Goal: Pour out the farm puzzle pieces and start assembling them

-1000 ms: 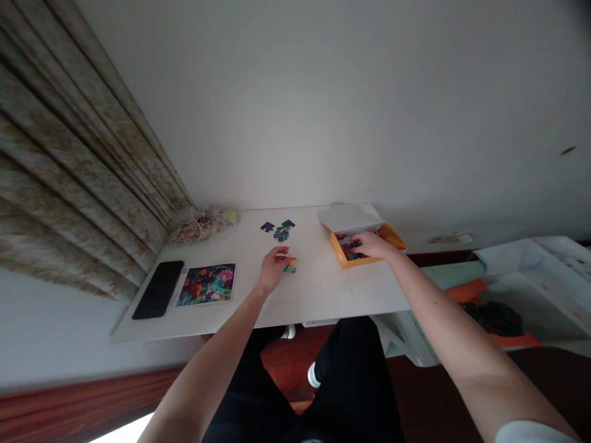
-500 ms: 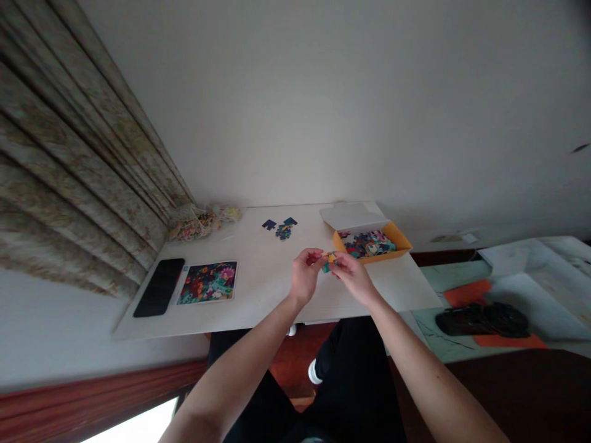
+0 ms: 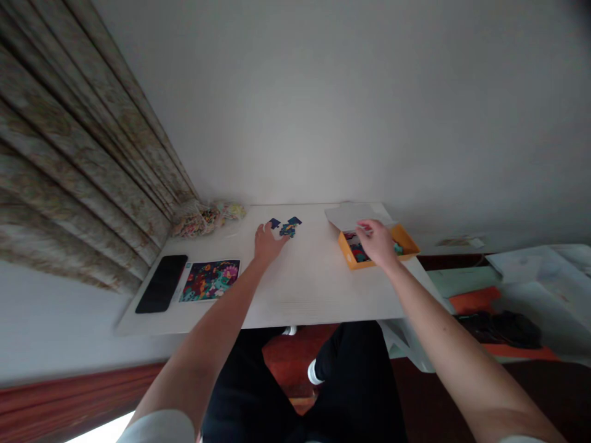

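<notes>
Near the back of the table, my left hand [image 3: 269, 244] is open with fingers spread, around the near side of a small cluster of joined jigsaw pieces [image 3: 288, 230]. A dark blue jigsaw piece [image 3: 274, 223] lies by its fingertips, and another dark piece [image 3: 294, 220] adjoins the cluster at the top. My right hand [image 3: 376, 240] is above the yellow box [image 3: 362, 264], its fingers loosely curved and apart; I make out nothing between them. Jigsaw pieces [image 3: 354, 246] show inside the box, partly hidden by this hand.
A printed picture sheet [image 3: 210, 280] lies at the left beside a black phone [image 3: 161, 284]. Bagged small items [image 3: 198, 218] sit in the back left corner by the curtain. The box's white lid flap [image 3: 339, 216] stands open towards the wall. A white bin [image 3: 545, 289] is off to the right.
My hands have parted from the small colourful piece they held together. The left moved up and left to the joined pieces; the right moved right, over the box.
</notes>
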### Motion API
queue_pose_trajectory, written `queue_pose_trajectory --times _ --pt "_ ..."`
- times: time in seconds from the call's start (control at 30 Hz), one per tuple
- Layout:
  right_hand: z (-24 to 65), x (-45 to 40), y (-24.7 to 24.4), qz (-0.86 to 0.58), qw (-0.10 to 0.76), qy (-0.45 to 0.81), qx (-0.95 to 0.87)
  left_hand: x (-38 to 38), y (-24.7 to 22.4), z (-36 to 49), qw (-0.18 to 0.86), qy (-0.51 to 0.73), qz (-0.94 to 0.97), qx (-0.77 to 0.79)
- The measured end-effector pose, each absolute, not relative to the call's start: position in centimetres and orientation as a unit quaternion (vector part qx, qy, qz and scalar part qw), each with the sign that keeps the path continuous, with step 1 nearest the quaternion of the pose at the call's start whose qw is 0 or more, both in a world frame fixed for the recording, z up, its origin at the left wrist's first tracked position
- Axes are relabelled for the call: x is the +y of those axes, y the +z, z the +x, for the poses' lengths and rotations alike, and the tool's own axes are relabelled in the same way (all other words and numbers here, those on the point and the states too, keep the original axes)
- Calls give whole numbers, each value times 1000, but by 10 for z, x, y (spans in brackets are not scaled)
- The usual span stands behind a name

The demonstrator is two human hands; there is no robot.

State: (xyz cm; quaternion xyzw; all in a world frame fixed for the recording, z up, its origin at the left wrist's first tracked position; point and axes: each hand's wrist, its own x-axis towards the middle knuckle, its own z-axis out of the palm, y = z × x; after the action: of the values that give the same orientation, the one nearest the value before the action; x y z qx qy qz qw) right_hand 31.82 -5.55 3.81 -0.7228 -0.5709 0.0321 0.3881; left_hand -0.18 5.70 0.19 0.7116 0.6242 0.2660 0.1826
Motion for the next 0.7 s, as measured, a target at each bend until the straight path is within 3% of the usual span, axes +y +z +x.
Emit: queue_pose_trajectory --times 0.2,0.43,0.7 --pt "195 26 12 -673 336 211 -624 88 26 23 216 116 705 665" --pt "162 79 -12 -770 257 188 -553 99 30 37 196 45 702 683" --pt "179 87 -22 -753 260 183 -577 125 22 22 254 70 707 656"
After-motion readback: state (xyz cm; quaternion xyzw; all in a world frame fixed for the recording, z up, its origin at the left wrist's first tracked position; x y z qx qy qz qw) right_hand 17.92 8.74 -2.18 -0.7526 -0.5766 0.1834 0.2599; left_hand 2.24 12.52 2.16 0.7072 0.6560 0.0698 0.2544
